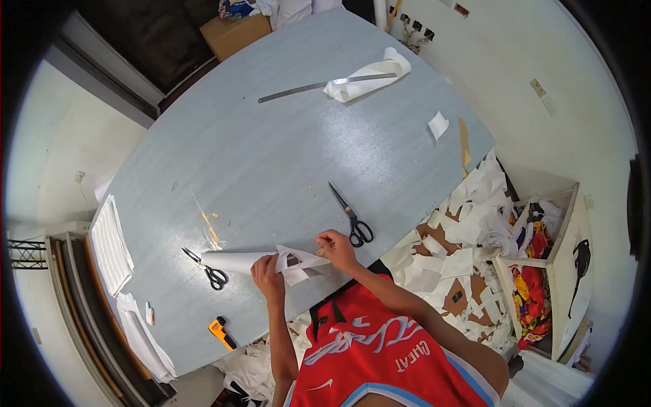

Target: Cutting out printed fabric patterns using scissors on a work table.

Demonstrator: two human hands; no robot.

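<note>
A rolled sheet of white paper [234,262] lies along the near edge of the table, its right end cut into flaps with an opening between them. My left hand [268,273] grips the roll beside that opening, fingers closed over the paper. At the paper's right tip, my right hand [336,248] is closed in a pinch; what sits between its fingertips is too small to name. Black-handled scissors [355,224] lie just beyond my right hand, blades pointing away. A second pair of scissors [211,273] rests by the roll's left end.
The grey-blue table [271,156] carries a metal ruler [291,92] across a loose white roll [369,78] at the far side. A yellow-and-black handheld tool [222,332] lies near left. Paper scraps [447,271] cover the floor at right, beside a wooden bin [573,224] of cloth.
</note>
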